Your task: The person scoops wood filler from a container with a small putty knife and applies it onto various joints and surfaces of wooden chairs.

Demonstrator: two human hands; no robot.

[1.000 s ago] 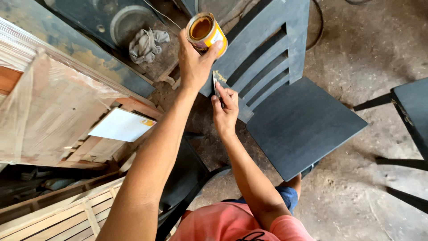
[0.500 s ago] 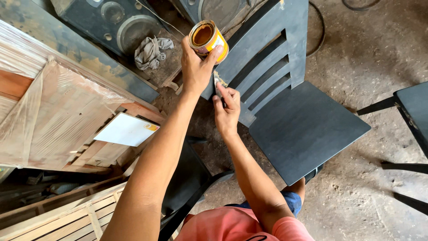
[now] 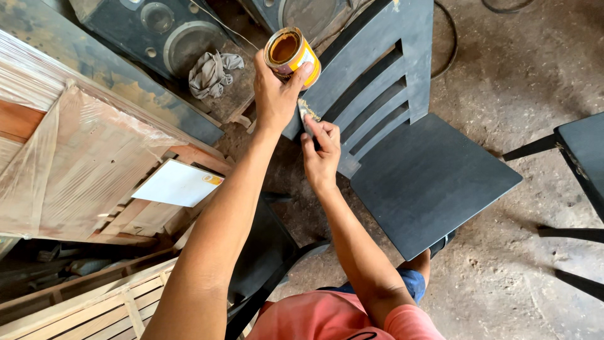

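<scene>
My left hand (image 3: 274,94) holds a small open yellow tin (image 3: 290,53) with brown paste inside, raised above the back of a dark grey wooden chair (image 3: 428,176). Just below the tin, my right hand (image 3: 322,154) grips a small putty scraper (image 3: 307,110) with paste on its blade and presses it against the left post of the chair back. The chair's seat lies to the right of both hands, its slatted back running up toward the top of the view.
A grey rag (image 3: 211,70) lies on a dark board beside black speakers (image 3: 170,31). Plastic-wrapped wooden furniture (image 3: 75,157) with a white sheet (image 3: 177,184) on it fills the left. A wooden slat frame (image 3: 88,302) is at lower left. Another dark chair (image 3: 582,151) stands at right on a dirt floor.
The view has shifted slightly; both hands stay at the chair back, the tin a little lower in frame and the scraper still working the left post.
</scene>
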